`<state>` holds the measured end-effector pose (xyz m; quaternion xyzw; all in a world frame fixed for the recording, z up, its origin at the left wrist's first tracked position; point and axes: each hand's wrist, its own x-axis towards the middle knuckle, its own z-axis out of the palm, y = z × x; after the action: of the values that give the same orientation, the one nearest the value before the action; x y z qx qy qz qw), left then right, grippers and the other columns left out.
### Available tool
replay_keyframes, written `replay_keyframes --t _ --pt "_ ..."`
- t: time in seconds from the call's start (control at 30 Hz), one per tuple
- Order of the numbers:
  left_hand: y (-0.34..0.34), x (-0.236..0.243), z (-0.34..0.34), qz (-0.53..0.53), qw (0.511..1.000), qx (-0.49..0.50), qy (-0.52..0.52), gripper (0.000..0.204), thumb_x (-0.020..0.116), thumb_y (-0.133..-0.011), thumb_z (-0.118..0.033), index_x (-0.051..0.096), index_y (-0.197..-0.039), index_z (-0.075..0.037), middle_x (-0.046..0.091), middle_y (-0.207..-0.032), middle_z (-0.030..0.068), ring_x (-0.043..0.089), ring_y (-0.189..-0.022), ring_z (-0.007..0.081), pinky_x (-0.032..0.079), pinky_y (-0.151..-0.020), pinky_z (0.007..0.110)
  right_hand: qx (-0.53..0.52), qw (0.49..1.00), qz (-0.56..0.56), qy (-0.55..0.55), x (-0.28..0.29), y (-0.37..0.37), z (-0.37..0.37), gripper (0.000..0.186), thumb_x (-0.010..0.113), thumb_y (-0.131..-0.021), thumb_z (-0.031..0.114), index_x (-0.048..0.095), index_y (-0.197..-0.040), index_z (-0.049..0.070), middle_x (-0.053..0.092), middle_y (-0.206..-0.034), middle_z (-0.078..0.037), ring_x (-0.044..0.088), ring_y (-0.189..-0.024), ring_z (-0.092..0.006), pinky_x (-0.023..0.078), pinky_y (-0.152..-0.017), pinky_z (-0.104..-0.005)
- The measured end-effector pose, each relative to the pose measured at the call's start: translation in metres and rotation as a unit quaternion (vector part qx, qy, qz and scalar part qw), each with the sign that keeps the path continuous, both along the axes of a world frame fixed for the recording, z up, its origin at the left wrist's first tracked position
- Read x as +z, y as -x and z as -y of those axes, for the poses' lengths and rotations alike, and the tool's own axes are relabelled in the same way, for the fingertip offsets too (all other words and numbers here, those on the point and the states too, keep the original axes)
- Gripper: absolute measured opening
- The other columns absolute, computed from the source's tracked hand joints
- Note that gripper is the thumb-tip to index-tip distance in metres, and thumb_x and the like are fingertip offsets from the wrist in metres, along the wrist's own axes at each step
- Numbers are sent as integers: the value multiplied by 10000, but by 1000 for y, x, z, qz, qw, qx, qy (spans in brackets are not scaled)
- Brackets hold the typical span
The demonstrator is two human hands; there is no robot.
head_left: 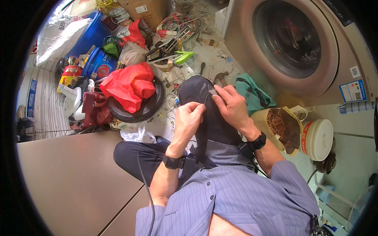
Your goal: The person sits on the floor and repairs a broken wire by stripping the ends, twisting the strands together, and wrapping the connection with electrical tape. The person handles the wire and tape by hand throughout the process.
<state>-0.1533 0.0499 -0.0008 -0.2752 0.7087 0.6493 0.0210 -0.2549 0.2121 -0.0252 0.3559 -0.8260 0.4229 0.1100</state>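
Over my dark-trousered right knee (195,88), both hands work close together. My left hand (188,120) is closed in a pinch, thumb against forefinger, on one end of a thin wire (206,98). Just beyond it, my right hand (233,107) pinches a small flat grey piece (213,92) that looks like a blade; its exact kind is too small to make out. The wire runs up from the left fingertips toward this piece, and whether the two touch cannot be told.
A hammer (221,78) lies on the littered floor beyond my knee. Left of it are a tyre (155,103) under a red bag (128,84), and blue buckets (99,63). On the right stand a washing machine (242,39), a bag of copper-coloured wire (277,124) and a white lidded bucket (319,139).
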Motion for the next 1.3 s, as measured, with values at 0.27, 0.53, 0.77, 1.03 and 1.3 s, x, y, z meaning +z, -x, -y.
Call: replay_keyframes --t 0.27,0.53,0.77,1.03,1.3 --pt "4 -21 1 -17 999 32 -10 229 680 -948 -201 742 -863 3 608 -663 -50 504 -574 38 356 -513 237 72 997 2 -20 4 -11 -1 290 788 -884 159 720 -1130 20 666 -916 -123 689 -779 -321 565 -675 -395" --pt "-2 -26 -2 -23 998 36 54 237 648 -982 -193 721 -887 11 597 -689 -51 487 -631 30 369 -545 246 113 993 13 -20 1 -9 -2 289 798 -874 159 730 -1118 21 668 -913 -116 688 -761 -315 566 -669 -390" --pt "0 -26 0 -43 993 3 109 249 616 -1004 -194 691 -902 20 588 -695 -37 500 -650 48 402 -570 266 153 987 42 -15 -1 -1 -3 305 798 -877 166 737 -1146 35 680 -926 -114 695 -760 -312 574 -679 -381" --pt "-1 -26 2 -23 997 1 75 250 610 -983 -175 705 -972 56 716 -783 151 669 -740 179 512 -693 355 154 987 29 -22 -2 2 -3 309 804 -871 171 736 -1142 39 681 -926 -108 694 -756 -306 572 -671 -382" --pt "-4 -25 -3 -74 995 18 67 211 638 -970 -153 706 -946 45 648 -710 54 564 -704 90 468 -641 305 109 994 -13 -20 -6 -7 -2 317 801 -864 158 726 -1145 33 661 -913 -103 683 -765 -302 564 -670 -382"
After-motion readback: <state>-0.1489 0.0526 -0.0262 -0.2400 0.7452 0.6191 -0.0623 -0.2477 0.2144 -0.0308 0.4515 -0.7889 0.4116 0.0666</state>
